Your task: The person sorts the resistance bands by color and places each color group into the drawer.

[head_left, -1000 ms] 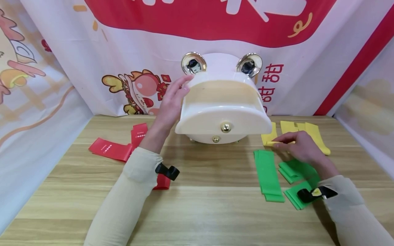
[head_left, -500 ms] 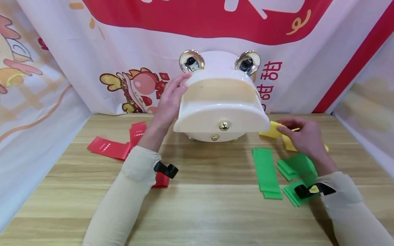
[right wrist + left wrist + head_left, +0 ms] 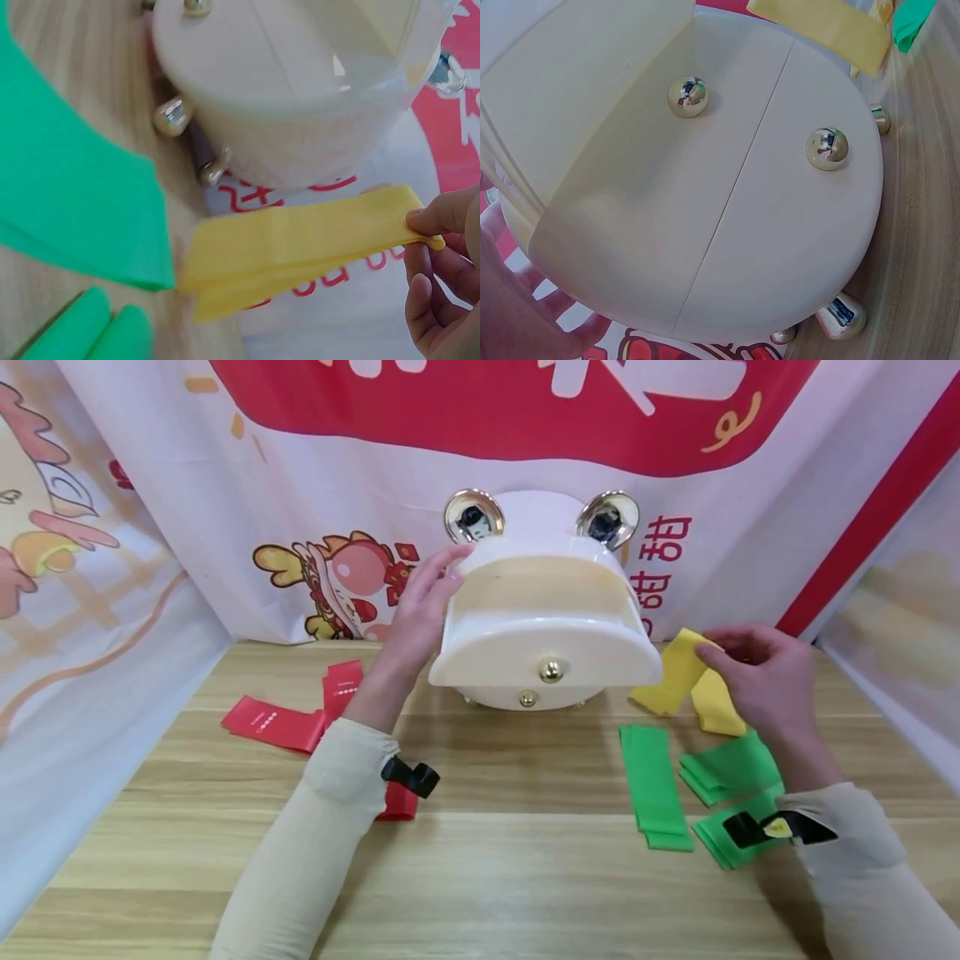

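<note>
My right hand (image 3: 776, 681) pinches one end of a folded yellow resistance band (image 3: 671, 677) between thumb and fingers. In the right wrist view the band (image 3: 307, 232) slants down from the fingertips, its lower end near the table. Another yellow band (image 3: 716, 703) lies beneath that hand, partly covered by it. At the middle back stands a glossy white box (image 3: 517, 652) with gold knobs and two round, eye-like gold pieces on top. Its upper front is tilted out, showing a cream inside (image 3: 543, 589). My left hand (image 3: 420, 618) rests at the box's left side, fingers extended.
Several green bands (image 3: 656, 789) lie folded on the wooden table (image 3: 517, 877), close to the right forearm. Red bands (image 3: 273, 724) lie at the left, partly under the left forearm. A printed cloth (image 3: 375, 468) hangs behind the box.
My right hand has picked up the yellow band from the table and raised it, moving slightly right and back. The left hand stays at the box's side.
</note>
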### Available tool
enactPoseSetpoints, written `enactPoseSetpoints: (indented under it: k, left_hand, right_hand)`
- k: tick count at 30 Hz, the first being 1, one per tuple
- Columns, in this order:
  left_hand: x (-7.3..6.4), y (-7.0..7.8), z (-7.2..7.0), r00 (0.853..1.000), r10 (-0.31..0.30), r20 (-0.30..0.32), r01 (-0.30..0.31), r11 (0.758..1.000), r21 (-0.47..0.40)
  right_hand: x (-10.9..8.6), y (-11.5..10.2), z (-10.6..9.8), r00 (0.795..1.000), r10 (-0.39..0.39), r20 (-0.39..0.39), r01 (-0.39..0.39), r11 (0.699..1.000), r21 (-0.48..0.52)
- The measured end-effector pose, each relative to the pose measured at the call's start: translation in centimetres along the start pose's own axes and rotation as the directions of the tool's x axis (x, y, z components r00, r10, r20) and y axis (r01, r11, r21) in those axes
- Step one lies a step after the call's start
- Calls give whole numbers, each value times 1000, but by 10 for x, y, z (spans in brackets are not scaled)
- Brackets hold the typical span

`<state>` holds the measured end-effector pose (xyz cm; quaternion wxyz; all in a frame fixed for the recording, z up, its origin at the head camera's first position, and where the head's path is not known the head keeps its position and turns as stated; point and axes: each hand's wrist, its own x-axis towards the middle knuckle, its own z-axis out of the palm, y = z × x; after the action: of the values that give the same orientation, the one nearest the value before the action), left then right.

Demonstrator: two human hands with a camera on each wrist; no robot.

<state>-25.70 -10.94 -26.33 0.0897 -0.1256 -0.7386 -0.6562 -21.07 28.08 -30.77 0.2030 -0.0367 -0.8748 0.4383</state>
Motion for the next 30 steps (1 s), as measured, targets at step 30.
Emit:
enactPoseSetpoints:
  k: [30]
  left_hand:
    - [0,-2,1,1000,-3,-4,4,1000,16]
  right_hand:
    - [8,-110,-37,947,-198,-253,249,949,191]
